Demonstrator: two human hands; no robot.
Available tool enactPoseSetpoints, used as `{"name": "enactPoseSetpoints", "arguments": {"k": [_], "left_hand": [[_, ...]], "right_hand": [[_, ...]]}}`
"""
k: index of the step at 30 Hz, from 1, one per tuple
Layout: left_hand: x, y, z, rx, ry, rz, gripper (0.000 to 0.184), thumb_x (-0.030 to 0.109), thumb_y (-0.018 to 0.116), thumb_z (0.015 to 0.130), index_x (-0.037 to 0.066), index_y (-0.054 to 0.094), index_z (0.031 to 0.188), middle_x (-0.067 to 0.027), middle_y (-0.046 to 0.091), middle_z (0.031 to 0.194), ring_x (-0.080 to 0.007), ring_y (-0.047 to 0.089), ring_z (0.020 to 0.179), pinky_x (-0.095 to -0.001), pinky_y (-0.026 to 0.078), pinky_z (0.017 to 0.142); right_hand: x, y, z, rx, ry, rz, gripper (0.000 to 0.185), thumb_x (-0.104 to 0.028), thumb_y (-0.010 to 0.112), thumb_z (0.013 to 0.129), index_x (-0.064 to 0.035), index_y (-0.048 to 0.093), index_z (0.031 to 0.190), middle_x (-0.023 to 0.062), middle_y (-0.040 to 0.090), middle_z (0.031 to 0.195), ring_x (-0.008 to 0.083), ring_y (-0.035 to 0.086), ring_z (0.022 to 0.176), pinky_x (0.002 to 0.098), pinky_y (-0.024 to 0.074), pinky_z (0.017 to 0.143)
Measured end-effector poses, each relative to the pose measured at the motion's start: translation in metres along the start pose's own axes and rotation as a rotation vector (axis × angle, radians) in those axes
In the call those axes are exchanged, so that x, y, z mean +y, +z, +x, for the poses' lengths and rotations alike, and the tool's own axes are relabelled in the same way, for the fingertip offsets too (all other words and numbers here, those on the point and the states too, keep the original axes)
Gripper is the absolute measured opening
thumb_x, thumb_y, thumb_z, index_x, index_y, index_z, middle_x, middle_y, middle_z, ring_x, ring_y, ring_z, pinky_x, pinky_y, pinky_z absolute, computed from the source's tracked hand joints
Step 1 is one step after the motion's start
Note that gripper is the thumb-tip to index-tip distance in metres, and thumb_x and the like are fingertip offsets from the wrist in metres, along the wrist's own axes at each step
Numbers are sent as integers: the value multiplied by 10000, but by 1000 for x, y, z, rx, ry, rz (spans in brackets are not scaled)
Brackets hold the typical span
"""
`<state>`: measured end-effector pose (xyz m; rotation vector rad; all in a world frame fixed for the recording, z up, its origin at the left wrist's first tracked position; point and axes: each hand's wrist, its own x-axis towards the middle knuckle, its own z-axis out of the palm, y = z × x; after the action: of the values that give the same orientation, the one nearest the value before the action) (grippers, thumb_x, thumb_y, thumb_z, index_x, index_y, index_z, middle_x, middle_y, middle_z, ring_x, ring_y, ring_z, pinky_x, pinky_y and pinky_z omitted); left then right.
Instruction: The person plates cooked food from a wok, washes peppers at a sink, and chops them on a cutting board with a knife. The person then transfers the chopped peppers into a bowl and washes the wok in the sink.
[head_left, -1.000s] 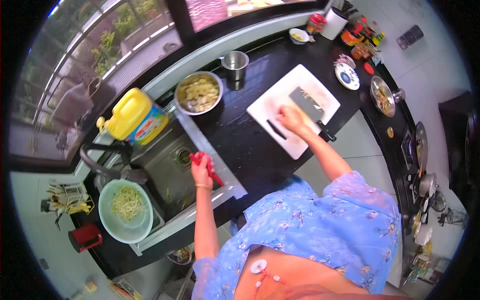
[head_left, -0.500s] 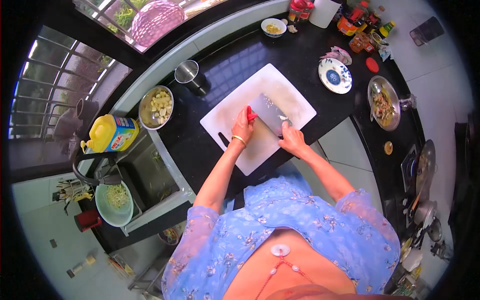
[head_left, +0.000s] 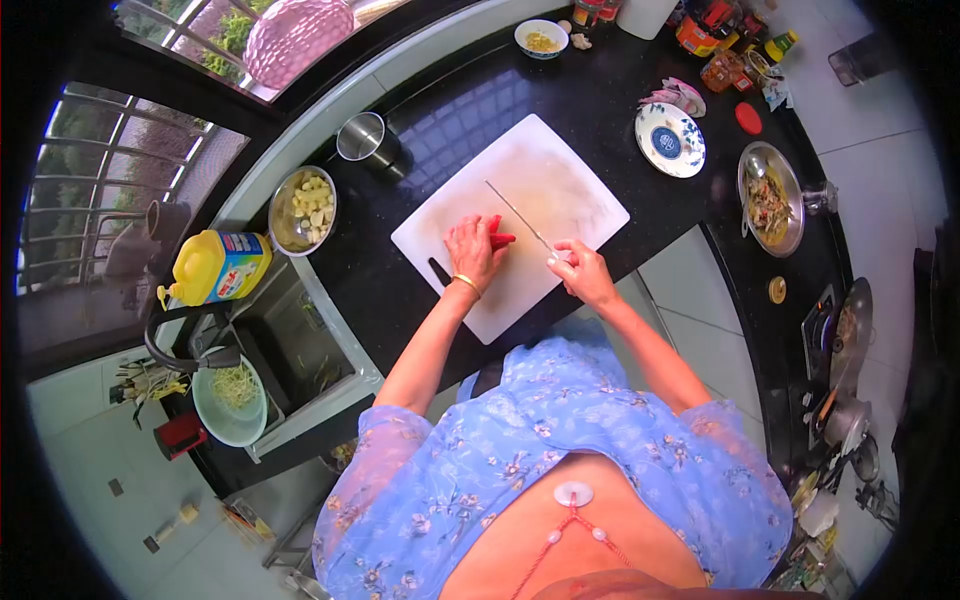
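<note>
On the white cutting board, my left hand lies over red chili peppers, its fingers bent down around them. The pepper ends stick out to the right of the fingers. My right hand is wrapped round the handle of a cleaver. Its blade is seen nearly edge-on as a thin line, slanting up and left, a little to the right of the peppers. Whether the edge touches the board I cannot tell. A dark handle slot shows at the board's left corner.
Left of the board stand a metal cup, a bowl of peeled garlic and a yellow jug near the sink. To the right are a patterned plate and a metal dish of food. A small bowl sits behind.
The cleaver has turned from showing its broad face, with pale bits on it, to nearly edge-on. My left hand has shifted slightly left and spread over the peppers.
</note>
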<state>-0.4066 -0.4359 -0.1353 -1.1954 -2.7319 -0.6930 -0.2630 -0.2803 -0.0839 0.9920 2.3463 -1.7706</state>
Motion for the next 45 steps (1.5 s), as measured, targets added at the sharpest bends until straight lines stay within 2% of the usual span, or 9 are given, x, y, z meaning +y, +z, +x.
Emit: {"name": "enactPoseSetpoints", "arguments": {"k": [5, 7, 9, 12, 15, 20, 31, 40, 45], "left_hand": [[-10, 11, 6, 9, 189, -58, 397, 185, 704, 624, 97, 535, 973, -64, 527, 1002, -246, 480, 980, -419, 303, 857], [-9, 13, 6, 16, 225, -72, 378, 182, 698, 630, 99, 542, 964, -61, 533, 992, -242, 485, 975, -412, 309, 853], [-8, 13, 8, 23, 267, -85, 359, 180, 691, 635, 101, 548, 955, -57, 539, 983, -238, 489, 970, -405, 314, 848], [-6, 8, 10, 37, 265, -123, 380, 181, 692, 631, 102, 552, 974, -65, 547, 983, -241, 490, 978, -410, 318, 856], [-9, 15, 10, 44, 301, -176, 350, 152, 683, 637, 89, 565, 960, -73, 557, 975, -250, 502, 967, -405, 353, 849], [-14, 35, 11, 131, 335, -318, 265, 79, 641, 682, 42, 592, 940, -116, 561, 978, -302, 520, 935, -384, 421, 796], [-13, 44, 9, 126, 239, -350, 193, 13, 610, 674, 24, 610, 867, -131, 583, 918, -317, 542, 901, -382, 436, 778], [-9, 41, 11, 164, 231, -386, 190, 18, 637, 648, 35, 620, 837, -111, 593, 875, -300, 562, 848, -363, 452, 744], [-11, 48, 8, 156, 212, -346, 229, 35, 652, 640, 38, 618, 866, -106, 596, 883, -295, 561, 840, -365, 451, 727]], "right_hand": [[14, 16, 13, -26, -20, -55, 374, -267, 554, 782, 11, 559, 1033, 187, 611, 719, 271, 602, 647, 354, 470, 627], [16, 16, 16, -41, -24, -130, 367, -267, 508, 798, 8, 555, 1036, 219, 611, 746, 321, 612, 686, 381, 475, 655], [12, 15, 19, -60, -69, -491, 319, -224, 437, 799, -5, 558, 996, 246, 596, 751, 398, 589, 737, 447, 467, 686], [0, 13, 15, -50, -118, -592, 260, -188, 420, 794, -18, 545, 945, 246, 596, 763, 414, 578, 723, 483, 461, 683], [-10, 16, 7, 36, -200, -582, 214, -175, 430, 797, -23, 523, 915, 239, 597, 762, 404, 581, 695, 485, 464, 651], [-23, 15, 5, -25, -283, -715, 195, -156, 454, 796, -4, 491, 913, 230, 593, 735, 383, 593, 670, 468, 478, 612], [-23, 21, 16, -119, -250, -796, 168, -121, 472, 785, 41, 473, 832, 230, 587, 660, 385, 601, 617, 470, 483, 569], [-7, 30, 47, -18, -363, -733, 112, -99, 461, 791, 13, 471, 793, 200, 561, 572, 368, 582, 553, 470, 469, 520], [-9, 20, 28, -133, -357, -802, 102, -81, 456, 781, 20, 473, 781, 216, 563, 582, 372, 584, 554, 476, 464, 512]]}}
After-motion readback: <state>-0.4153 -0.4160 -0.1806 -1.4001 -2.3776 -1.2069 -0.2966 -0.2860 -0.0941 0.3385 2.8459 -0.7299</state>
